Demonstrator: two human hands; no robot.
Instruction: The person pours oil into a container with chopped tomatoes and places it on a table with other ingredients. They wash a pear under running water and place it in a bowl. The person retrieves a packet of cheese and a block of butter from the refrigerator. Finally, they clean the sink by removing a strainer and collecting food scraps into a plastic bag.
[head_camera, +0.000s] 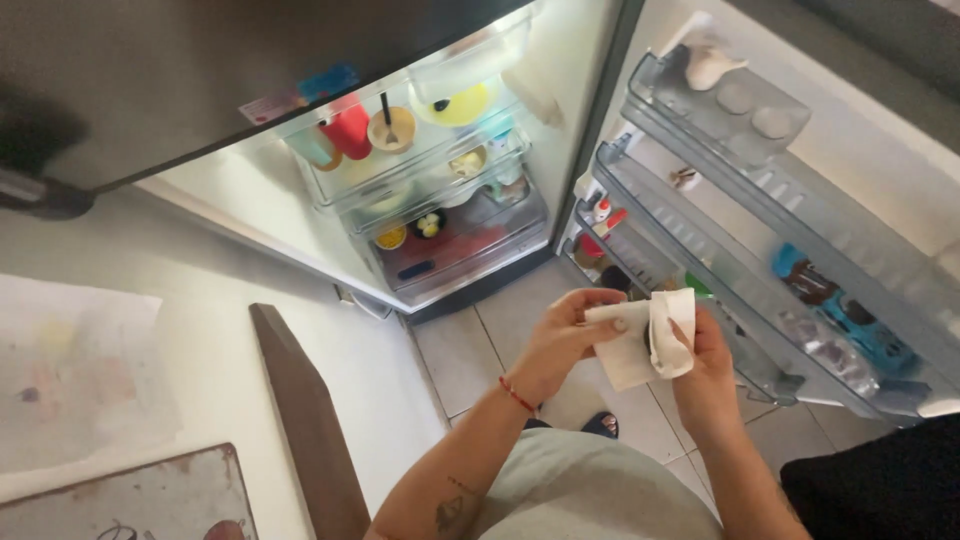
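Note:
Both my hands hold a white paper towel (632, 352) in front of an open fridge (440, 150). My left hand (560, 340) pinches its upper left edge, a red cord bracelet on the wrist. My right hand (700, 360) grips the right part, which is wrapped around something small and dark that I cannot identify. The towel hangs between the hands above the tiled floor (480, 350).
Fridge shelves hold a red cup (350, 128), a bowl with a spoon (391, 128), a yellow bowl (460, 103) and small containers. The open door (780, 210) on the right has racks with bottles and packets. A dark wooden board (305, 420) leans at lower left.

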